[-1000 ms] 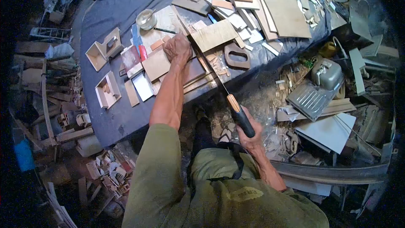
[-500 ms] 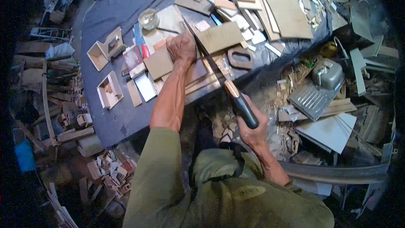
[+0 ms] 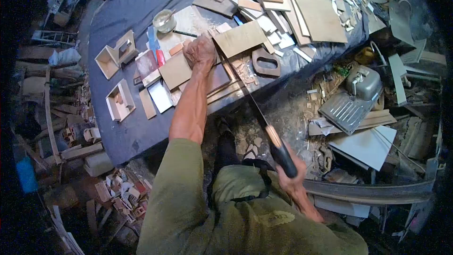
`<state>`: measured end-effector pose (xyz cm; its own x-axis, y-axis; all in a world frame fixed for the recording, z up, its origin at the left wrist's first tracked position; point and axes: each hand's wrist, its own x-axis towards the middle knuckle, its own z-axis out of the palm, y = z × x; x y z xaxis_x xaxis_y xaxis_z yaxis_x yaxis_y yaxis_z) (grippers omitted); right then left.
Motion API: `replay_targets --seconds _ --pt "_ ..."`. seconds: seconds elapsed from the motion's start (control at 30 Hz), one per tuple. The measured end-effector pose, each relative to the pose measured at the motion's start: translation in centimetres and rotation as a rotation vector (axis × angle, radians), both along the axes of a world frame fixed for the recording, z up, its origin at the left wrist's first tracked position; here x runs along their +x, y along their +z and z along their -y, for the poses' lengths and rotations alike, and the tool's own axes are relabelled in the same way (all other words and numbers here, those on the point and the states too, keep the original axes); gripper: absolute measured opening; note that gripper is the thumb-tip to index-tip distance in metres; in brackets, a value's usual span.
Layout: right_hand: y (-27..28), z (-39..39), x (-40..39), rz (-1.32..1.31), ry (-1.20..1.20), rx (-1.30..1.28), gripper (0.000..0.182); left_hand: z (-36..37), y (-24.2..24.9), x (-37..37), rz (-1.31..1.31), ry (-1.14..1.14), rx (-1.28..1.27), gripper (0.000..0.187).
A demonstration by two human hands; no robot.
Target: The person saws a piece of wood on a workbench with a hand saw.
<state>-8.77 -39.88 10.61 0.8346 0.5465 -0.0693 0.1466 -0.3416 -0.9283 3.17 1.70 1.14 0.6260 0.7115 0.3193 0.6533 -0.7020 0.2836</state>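
My right hand (image 3: pixel 293 180) is wrapped around the black handle of a handsaw (image 3: pixel 281 153). The saw's long blade slants up and left to the workpiece on the table. My left hand (image 3: pixel 200 52), with fingers curled, presses down on a wooden board close to the blade's left side; its fingertips are partly hidden. On the blade's right lies a light wooden board (image 3: pixel 240 38). Below my left wrist sits a dark flat block (image 3: pixel 218 78). A brown plywood piece (image 3: pixel 175 72) lies just left of that hand.
Small wooden boxes (image 3: pixel 121 100) and a glass jar (image 3: pixel 164 21) stand at the table's left. A loose saw handle (image 3: pixel 266 63) lies near the front edge. Plywood sheets (image 3: pixel 314 7) and offcuts cover the far right. A metal sink (image 3: pixel 365 84) rests among scraps on the floor.
My right hand has pulled the saw back toward my body, down and to the right, so more blade shows past the table edge. My left hand stays in nearly the same place.
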Motion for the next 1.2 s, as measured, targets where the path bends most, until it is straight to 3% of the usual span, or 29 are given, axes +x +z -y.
replay_targets --seconds 0.03,0.13,0.27,0.37,0.57,0.67,0.8,0.9,1.0,1.1,1.17,1.2 --pt "0.7 1.1 -0.5 0.005 -0.016 0.0 0.061 -0.2 0.0 -0.1 -0.022 0.002 0.023 0.054" --pt "2.3 0.8 0.2 0.074 -0.014 0.03 0.06 -0.2 -0.7 0.3 0.101 -0.001 0.251 0.035" --pt "1.2 -7.0 4.5 -0.022 -0.025 0.074 0.062 -0.8 -1.7 0.1 0.159 -0.128 0.373 0.029" --pt "-1.6 -10.1 5.4 0.022 0.002 0.156 0.063 -1.4 -1.9 0.0 0.197 -0.077 0.332 0.028" --pt "-7.7 -8.6 5.3 0.138 -0.018 0.185 0.063 -1.1 -1.5 0.3 0.109 -0.009 0.192 0.032" --pt "-5.8 -7.4 4.4 0.101 -0.005 0.153 0.064 -1.5 -3.1 0.6 0.138 -0.003 0.203 0.035" --pt "-0.9 -1.6 1.5 0.157 -0.004 0.052 0.061 -0.2 -0.6 0.5 0.078 0.059 0.135 0.038" --pt "1.4 2.5 -0.2 -0.063 -0.039 -0.033 0.06 -0.4 -0.8 0.3 0.094 0.017 0.191 0.039" --pt "1.7 1.3 0.7 0.099 0.006 0.029 0.06 -0.5 -0.8 0.7 0.165 0.006 0.33 0.034" --pt "1.4 -4.5 3.6 0.081 -0.005 0.109 0.061 -0.8 -2.1 0.1 0.241 -0.075 0.46 0.028" --pt "0.0 -8.2 5.3 -0.088 -0.003 0.104 0.061 -1.5 -2.6 0.3 0.347 -0.165 0.562 0.026" --pt "-1.0 -8.8 5.5 -0.025 -0.004 0.116 0.062 -2.3 -2.6 0.6 0.326 -0.15 0.541 0.026"
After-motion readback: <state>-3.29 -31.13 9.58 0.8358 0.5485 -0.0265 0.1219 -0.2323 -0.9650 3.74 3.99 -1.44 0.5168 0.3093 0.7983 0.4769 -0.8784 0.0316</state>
